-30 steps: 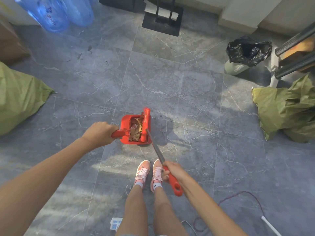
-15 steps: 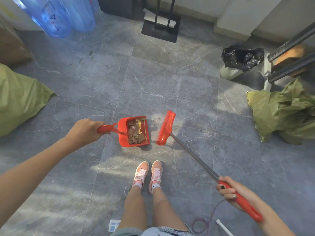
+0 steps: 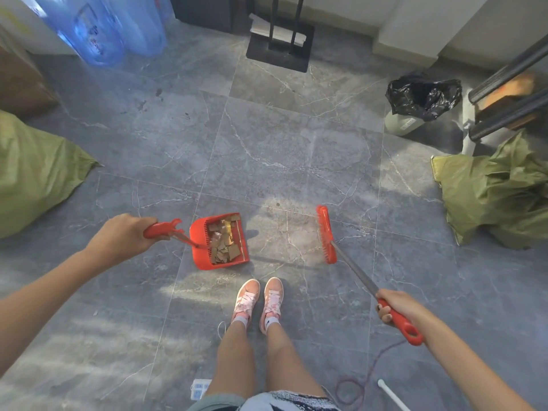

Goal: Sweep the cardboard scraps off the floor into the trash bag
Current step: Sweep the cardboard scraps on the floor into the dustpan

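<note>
My left hand (image 3: 123, 237) grips the red handle of a red dustpan (image 3: 199, 249) held just above the floor in front of my feet. Several brown cardboard scraps (image 3: 224, 243) lie inside the pan. My right hand (image 3: 396, 305) holds the red grip of a broom; its metal shaft runs up-left to the red broom head (image 3: 326, 234), which rests on the tiles to the right of the pan, apart from it. A bin lined with a black trash bag (image 3: 424, 96) stands at the far right.
Green sacks lie at the left (image 3: 35, 173) and at the right (image 3: 498, 191). Blue water bottles (image 3: 98, 28) and a black stand base (image 3: 278, 47) sit at the back. A red cord (image 3: 367, 372) and a white rod (image 3: 391, 394) lie by my right leg.
The broom has swung out of the dustpan to the right, away from it. My right hand moved right with it. The dustpan tipped back with the scraps inside.
</note>
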`<state>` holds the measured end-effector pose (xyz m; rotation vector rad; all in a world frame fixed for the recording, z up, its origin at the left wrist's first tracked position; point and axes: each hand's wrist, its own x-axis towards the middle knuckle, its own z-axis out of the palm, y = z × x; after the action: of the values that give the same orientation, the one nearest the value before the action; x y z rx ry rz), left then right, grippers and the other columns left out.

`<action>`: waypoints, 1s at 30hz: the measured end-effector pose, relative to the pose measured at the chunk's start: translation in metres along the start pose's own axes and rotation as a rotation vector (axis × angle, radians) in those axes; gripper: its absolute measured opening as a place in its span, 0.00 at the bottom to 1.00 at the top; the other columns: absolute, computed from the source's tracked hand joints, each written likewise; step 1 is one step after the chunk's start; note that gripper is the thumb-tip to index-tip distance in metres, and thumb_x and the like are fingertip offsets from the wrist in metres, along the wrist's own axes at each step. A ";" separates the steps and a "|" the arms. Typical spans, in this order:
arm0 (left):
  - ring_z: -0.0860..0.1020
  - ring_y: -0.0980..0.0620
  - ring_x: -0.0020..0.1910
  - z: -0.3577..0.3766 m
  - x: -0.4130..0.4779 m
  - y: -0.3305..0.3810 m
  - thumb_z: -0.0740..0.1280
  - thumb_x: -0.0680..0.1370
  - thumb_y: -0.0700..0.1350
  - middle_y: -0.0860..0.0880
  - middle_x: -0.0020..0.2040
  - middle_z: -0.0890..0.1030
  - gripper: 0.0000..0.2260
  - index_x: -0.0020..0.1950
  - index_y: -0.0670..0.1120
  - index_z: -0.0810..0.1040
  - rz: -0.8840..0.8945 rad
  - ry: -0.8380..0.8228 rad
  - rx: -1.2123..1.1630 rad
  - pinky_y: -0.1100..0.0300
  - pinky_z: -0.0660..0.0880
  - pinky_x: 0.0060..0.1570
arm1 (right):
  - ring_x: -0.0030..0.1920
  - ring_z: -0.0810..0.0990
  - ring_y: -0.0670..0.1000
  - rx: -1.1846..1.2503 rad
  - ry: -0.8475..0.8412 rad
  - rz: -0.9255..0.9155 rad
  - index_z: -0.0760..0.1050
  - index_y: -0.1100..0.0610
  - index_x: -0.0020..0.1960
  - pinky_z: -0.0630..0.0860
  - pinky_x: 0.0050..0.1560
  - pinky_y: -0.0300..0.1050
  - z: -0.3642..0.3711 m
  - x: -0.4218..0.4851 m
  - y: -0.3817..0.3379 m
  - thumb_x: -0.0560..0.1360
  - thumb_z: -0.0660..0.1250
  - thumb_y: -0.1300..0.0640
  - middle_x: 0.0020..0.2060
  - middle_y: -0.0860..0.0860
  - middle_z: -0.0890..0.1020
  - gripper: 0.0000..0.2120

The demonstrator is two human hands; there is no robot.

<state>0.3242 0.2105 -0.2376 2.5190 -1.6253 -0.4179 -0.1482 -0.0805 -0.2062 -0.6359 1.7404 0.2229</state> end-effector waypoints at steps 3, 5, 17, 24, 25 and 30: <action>0.76 0.37 0.24 0.009 -0.004 -0.003 0.80 0.64 0.46 0.43 0.23 0.75 0.15 0.30 0.43 0.74 0.025 -0.026 -0.046 0.58 0.64 0.25 | 0.12 0.63 0.44 -0.031 0.050 -0.014 0.64 0.61 0.35 0.61 0.14 0.31 0.013 0.019 0.006 0.77 0.55 0.69 0.27 0.56 0.66 0.13; 0.76 0.37 0.24 0.010 -0.006 -0.008 0.80 0.63 0.44 0.44 0.23 0.76 0.13 0.32 0.45 0.76 0.020 -0.008 -0.087 0.59 0.63 0.26 | 0.12 0.63 0.45 -0.071 0.079 -0.020 0.65 0.61 0.34 0.62 0.16 0.30 0.026 0.030 0.011 0.77 0.55 0.68 0.21 0.55 0.66 0.13; 0.76 0.37 0.24 0.020 0.016 -0.024 0.80 0.64 0.47 0.43 0.22 0.75 0.15 0.30 0.43 0.75 -0.004 -0.033 -0.067 0.57 0.66 0.26 | 0.20 0.66 0.48 -0.300 -0.018 -0.089 0.67 0.61 0.38 0.66 0.19 0.36 0.157 0.023 0.021 0.78 0.58 0.62 0.24 0.54 0.68 0.10; 0.78 0.38 0.29 0.008 0.052 -0.010 0.74 0.69 0.55 0.43 0.26 0.78 0.17 0.32 0.43 0.77 -0.059 -0.042 -0.112 0.54 0.72 0.29 | 0.19 0.69 0.47 -0.403 -0.210 -0.144 0.69 0.59 0.41 0.67 0.20 0.37 0.238 -0.011 0.021 0.77 0.59 0.61 0.24 0.54 0.71 0.06; 0.78 0.38 0.30 0.007 0.055 -0.009 0.74 0.70 0.55 0.43 0.28 0.79 0.17 0.32 0.43 0.77 -0.073 -0.056 -0.111 0.54 0.72 0.31 | 0.19 0.69 0.46 -0.411 -0.246 -0.132 0.68 0.59 0.43 0.67 0.20 0.37 0.249 -0.015 0.023 0.77 0.58 0.62 0.24 0.53 0.70 0.05; 0.78 0.37 0.32 0.004 0.053 -0.006 0.72 0.71 0.56 0.42 0.29 0.79 0.18 0.33 0.43 0.76 -0.125 -0.103 -0.116 0.54 0.70 0.31 | 0.14 0.66 0.45 -0.280 -0.391 -0.038 0.65 0.59 0.40 0.66 0.19 0.31 0.291 -0.042 0.023 0.78 0.56 0.64 0.24 0.54 0.68 0.08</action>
<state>0.3485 0.1652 -0.2511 2.5582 -1.4355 -0.6454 0.0903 0.0877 -0.2505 -0.7698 1.3293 0.5351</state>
